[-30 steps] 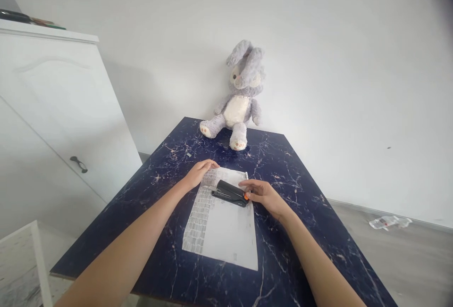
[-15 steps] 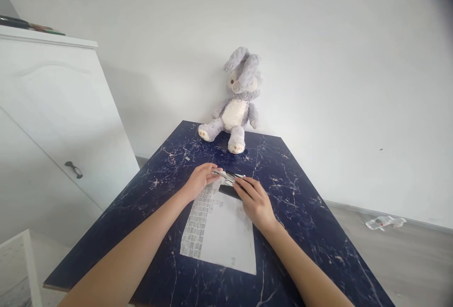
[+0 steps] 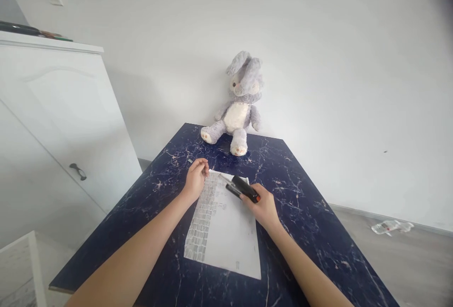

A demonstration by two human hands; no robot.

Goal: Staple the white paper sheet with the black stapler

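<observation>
In my right hand (image 3: 262, 203) is a black stapler (image 3: 246, 188) with an orange spot at its back end. Its arms stand apart, and a thin metal part points towards the upper left, above the paper. Under it a white sheet of paper (image 3: 230, 236) lies on the table, with rows of grey print or marks down its left side. My left hand (image 3: 196, 178) is beside the sheet's top left corner, its fingers curled together. Whatever those fingertips hold, if anything, is too small to make out.
A grey plush rabbit (image 3: 240, 104) sits at the far end of the dark blue marbled table (image 3: 293, 231), against the wall. To the left stands a white cabinet (image 3: 63, 109). A clear plastic item (image 3: 391, 227) lies on the floor at right.
My left hand has drawn away from the stapler to the left, its fingers curling. My right hand has turned the stapler and moved it slightly right and towards me.
</observation>
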